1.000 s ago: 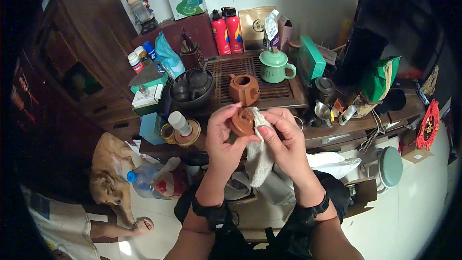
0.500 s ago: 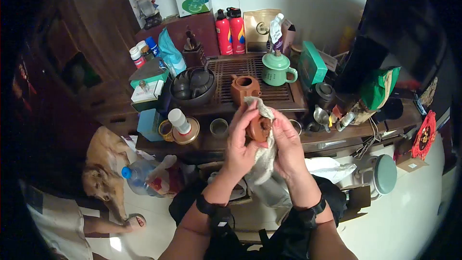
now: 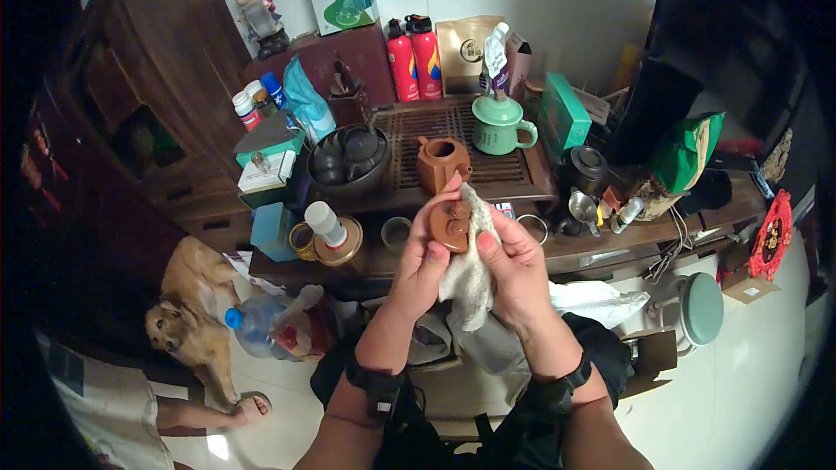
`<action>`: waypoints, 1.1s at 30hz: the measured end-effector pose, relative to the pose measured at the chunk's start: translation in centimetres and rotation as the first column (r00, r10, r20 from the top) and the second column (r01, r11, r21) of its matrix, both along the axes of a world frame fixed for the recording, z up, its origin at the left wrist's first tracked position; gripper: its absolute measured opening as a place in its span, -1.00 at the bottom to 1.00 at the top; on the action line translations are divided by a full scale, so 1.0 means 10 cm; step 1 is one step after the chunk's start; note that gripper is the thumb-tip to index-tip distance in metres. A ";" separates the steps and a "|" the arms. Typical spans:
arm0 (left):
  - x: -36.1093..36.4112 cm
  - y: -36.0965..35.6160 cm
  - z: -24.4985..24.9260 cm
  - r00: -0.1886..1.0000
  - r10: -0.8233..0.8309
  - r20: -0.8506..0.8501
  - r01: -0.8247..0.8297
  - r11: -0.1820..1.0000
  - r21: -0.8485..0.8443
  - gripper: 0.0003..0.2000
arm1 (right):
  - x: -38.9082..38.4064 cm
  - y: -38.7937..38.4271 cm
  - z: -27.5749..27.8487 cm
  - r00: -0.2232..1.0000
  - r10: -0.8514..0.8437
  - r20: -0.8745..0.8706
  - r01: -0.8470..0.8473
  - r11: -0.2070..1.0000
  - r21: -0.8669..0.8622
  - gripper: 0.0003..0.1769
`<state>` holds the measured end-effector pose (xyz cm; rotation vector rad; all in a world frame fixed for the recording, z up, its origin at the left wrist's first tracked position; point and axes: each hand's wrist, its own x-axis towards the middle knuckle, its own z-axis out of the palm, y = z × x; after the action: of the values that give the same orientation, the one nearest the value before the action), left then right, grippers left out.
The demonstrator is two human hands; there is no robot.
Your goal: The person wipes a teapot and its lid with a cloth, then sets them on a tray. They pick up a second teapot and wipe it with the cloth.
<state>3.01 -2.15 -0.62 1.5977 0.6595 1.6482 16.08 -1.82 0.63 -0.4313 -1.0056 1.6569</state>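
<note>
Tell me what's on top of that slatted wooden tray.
A clay teapot with no lid on it and a lidded green mug stand on the slatted tray. They hide the slats beneath them, and the teapot's dark inside shows nothing I can make out.

Second person [image 3: 113, 405] cut off lower left; lid [image 3: 448, 228] partly hidden behind cloth [image 3: 473, 274].

A home, by the look of it: a dog [image 3: 196, 318] lies on the tiled floor at left, near a dark wooden cabinet [image 3: 131, 96] and a tea tray [image 3: 409, 135] holding teaware.
</note>
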 end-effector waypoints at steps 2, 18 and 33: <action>-0.03 0.02 -0.05 0.995 -0.044 -0.095 0.046 0.999 0.010 -0.37 | 0.06 0.04 0.05 0.999 -0.003 -0.039 0.002 1.000 -0.026 -0.58; 0.14 -0.10 0.05 0.807 0.454 -0.378 -0.403 0.891 0.209 -0.44 | 0.13 0.16 0.00 0.975 -0.221 -0.034 0.223 0.974 0.040 -0.79; -0.04 -0.16 0.19 0.845 0.252 -0.472 -0.250 0.966 0.070 -0.66 | 0.23 0.32 -0.04 0.976 -0.119 0.182 0.072 0.968 0.242 -0.83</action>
<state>2.65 -3.72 1.28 2.0157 1.1617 1.4281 18.43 1.37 0.25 -0.4825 -1.2902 1.4081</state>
